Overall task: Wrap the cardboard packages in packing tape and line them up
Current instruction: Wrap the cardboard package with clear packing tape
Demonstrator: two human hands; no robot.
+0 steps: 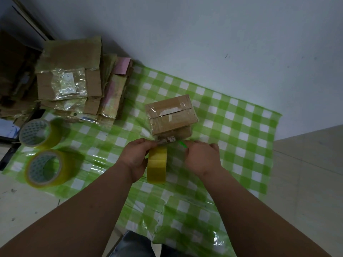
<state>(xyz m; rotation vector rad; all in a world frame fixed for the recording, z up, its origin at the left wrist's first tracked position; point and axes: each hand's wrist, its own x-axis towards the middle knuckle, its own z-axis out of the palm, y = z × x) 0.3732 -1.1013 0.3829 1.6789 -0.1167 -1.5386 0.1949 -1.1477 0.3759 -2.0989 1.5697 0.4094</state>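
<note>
Head view: the left hand grips a yellow tape roll standing on edge, its hole facing sideways. The right hand pinches a green cutter at the near end of the taped cardboard package, which lies lengthwise left-to-right on the green checked cloth.

Right hand motion-blurred, grip unclear; green tool mostly hidden; tape strip by package smeared.

Single head view, looking steeply down, close over hands, green checked cloth.
</note>
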